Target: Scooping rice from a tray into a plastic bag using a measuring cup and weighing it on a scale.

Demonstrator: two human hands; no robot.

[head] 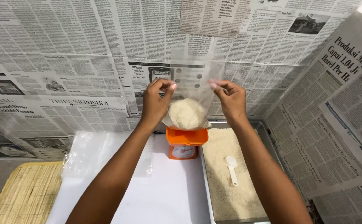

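Right now my left hand (155,103) and right hand (230,99) each pinch a top corner of the clear plastic bag (188,93), w/ white rice (187,113) slumped in its bottom, resting on the orange scale (186,143) by the rice tray's (264,132) back-left corner. Film's thin, slippery, floppy; load's light but shifts, so I'd judge holding high at both corners is safest.

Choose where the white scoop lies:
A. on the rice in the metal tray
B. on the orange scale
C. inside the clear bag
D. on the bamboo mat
A: the scoop lies on the rice in the tray, right of the scale, while both hands hold up the bag.
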